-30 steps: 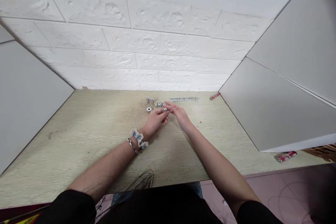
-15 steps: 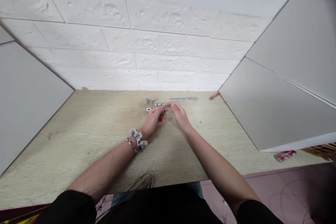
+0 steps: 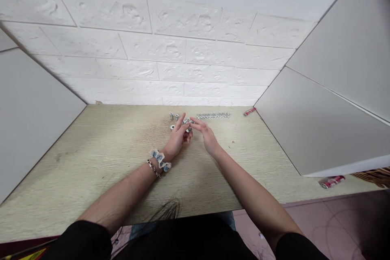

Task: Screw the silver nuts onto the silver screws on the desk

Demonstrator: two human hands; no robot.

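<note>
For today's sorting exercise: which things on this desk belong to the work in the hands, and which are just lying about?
In use:
left hand
right hand
small metal part at the fingertips
loose metal fittings
row of screws

Lying about:
red tube by the wall
red-and-white tube at the desk's right edge

One head-worn view looks forward and down from above the near edge of the bench [image 3: 91, 162], facing the white brick wall [image 3: 170, 48] along its far edge. It sits well back: both forearms stretch away to the hands near the far edge, and panels [image 3: 329, 122] close the left and right edges.
</note>
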